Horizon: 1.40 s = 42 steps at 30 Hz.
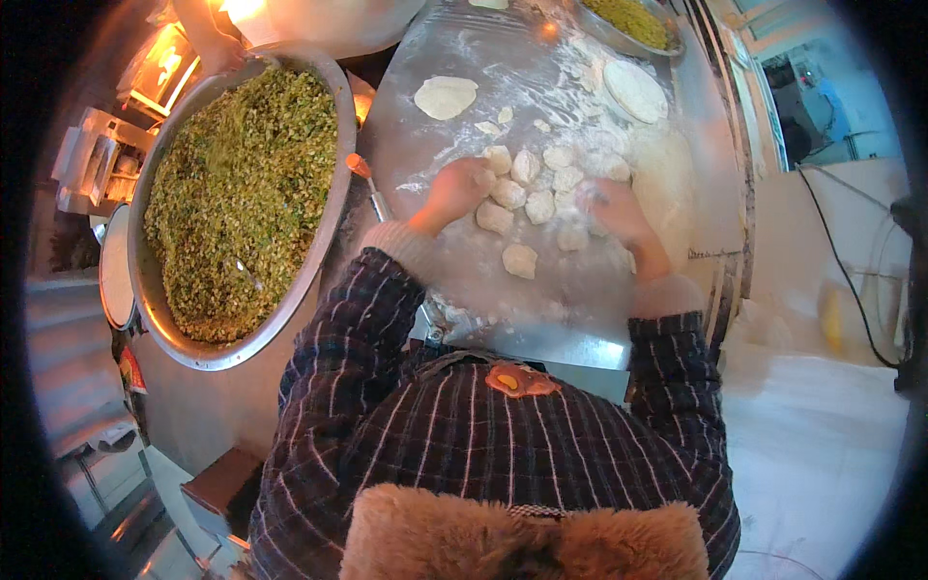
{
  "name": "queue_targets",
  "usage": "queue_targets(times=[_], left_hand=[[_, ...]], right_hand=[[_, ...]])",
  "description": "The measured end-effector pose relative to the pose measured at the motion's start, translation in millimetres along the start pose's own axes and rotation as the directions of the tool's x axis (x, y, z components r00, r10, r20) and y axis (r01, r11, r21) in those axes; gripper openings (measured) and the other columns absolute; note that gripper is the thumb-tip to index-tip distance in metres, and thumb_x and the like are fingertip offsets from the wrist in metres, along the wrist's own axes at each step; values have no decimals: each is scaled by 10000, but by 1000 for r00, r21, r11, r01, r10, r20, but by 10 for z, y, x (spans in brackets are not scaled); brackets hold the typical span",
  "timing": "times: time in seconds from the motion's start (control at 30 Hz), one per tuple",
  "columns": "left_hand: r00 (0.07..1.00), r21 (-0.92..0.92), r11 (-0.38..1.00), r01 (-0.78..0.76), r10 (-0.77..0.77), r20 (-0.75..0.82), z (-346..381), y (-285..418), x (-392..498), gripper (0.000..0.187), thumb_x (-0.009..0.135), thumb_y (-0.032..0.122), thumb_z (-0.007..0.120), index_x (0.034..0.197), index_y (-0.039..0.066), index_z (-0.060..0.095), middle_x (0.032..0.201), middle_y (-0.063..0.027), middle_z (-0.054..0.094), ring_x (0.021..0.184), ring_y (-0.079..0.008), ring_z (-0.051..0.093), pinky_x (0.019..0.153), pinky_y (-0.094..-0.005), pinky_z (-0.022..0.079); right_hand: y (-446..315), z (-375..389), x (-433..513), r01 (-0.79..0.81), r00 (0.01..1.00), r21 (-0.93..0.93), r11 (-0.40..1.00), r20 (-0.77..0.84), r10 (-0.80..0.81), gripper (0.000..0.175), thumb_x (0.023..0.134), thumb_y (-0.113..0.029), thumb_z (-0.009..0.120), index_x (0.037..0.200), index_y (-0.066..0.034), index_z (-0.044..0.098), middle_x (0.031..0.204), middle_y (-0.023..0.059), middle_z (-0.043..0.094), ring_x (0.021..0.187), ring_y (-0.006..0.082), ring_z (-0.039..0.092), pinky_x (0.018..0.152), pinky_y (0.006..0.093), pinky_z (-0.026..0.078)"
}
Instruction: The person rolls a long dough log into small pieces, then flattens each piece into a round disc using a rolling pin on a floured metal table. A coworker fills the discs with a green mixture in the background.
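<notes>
Small floured dough pieces (539, 206) lie grouped on the metal work table (457, 283). At the left edge of the group is my left hand (458, 190), its fingertips touching dough pieces; whether it grips one is unclear. My right hand (615, 208) is at the right side of the group, blurred, with its fingers over the dough and their grip hidden. One dough piece (520, 261) sits apart, closer to my body. Farther back lies a flat dough sheet (446, 98), with small scraps (505, 114) near it. A round, pale, floured disc (635, 90) lies at the back right.
A large metal basin (342, 145) of chopped green filling (243, 196) stands left, another person's hand (225, 56) at its rim. An orange-ended tool handle (357, 165) lies beside it. Another bowl of filling (629, 22) is at the far right back. Loose flour covers parts of the table.
</notes>
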<state>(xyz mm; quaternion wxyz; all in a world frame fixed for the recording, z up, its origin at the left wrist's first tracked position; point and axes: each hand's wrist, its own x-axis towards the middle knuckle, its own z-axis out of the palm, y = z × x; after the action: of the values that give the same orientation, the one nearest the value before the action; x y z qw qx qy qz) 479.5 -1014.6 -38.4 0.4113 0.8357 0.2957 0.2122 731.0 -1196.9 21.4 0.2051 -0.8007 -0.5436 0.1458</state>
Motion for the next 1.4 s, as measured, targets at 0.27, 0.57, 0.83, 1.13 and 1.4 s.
queue_targets(times=[0.27,0.57,0.83,1.13,1.4], left_hand=[[1000,138,990,-22,24,-14,-85,-304,-372,370,697,101,608,1067,89,608,965,-161,584,888,-354,572,804,-423,464],[944,275,937,-215,126,306,202,171,-1225,321,672,158,661,983,109,601,1105,-151,495,1100,-364,428,941,-460,359],[872,335,829,-447,320,371,157,401,-1411,393,713,219,653,1089,127,588,1169,-127,489,1098,-354,433,943,-443,368],[977,306,931,-200,167,130,439,146,-93,437,721,248,647,1129,111,571,1260,-140,481,1152,-359,428,989,-443,339],[943,405,911,81,61,-326,-227,-145,-996,592,638,76,673,1209,89,515,1275,-206,438,1183,-386,410,989,-465,341]], right_hand=[[5,172,-614,-79,996,518,852,-1,93,561,788,-201,601,1303,-35,456,1254,245,506,1179,340,474,977,374,378],[200,1148,-668,-156,972,134,979,-157,177,730,788,-336,646,1359,4,346,1324,249,431,1240,391,389,1045,457,295],[-333,728,-1497,276,935,-194,941,283,-215,763,684,-355,723,1369,-269,400,1434,218,278,1283,385,338,1046,599,196],[-426,1039,25,60,982,-212,975,-162,-96,526,726,-306,671,1237,-248,561,1420,184,348,1225,380,428,1030,594,237],[639,672,422,-399,721,-62,915,-637,272,519,771,-277,631,1219,-24,557,1192,199,576,1135,342,524,989,411,377]])
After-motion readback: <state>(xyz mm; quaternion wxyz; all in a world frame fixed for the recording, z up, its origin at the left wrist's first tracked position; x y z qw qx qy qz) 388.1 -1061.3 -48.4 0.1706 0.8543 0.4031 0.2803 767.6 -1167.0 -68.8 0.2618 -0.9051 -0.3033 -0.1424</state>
